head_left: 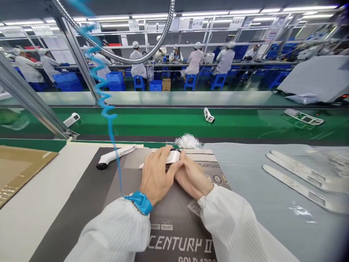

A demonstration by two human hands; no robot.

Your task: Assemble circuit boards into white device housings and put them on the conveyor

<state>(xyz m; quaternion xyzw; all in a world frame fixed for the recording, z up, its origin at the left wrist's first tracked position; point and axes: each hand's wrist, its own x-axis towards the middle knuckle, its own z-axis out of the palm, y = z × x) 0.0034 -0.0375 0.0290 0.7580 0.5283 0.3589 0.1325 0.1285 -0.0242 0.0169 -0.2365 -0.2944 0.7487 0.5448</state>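
Observation:
My left hand [156, 173] is wrapped over a white handheld device [173, 156] with a black end, lying above the dark printed cardboard [174, 211]. My right hand [192, 174] presses against the same device from the right, fingers curled and partly hidden. Much of the device's body is under my left hand; a bit of white pokes out on its left side. A second white device [114, 155] with a black tip rests to the left. Around my left wrist sits a blue wrist strap [141, 202] with a coiled cord [102, 83].
Beyond the cardboard runs a green conveyor belt [163, 125] carrying several white parts. Clear plastic scraps [188, 141] lie at the cardboard's far edge. Long white housing shells [297, 182] lie on the right. A brown carton [24, 167] is at left. Several people sit at benches behind.

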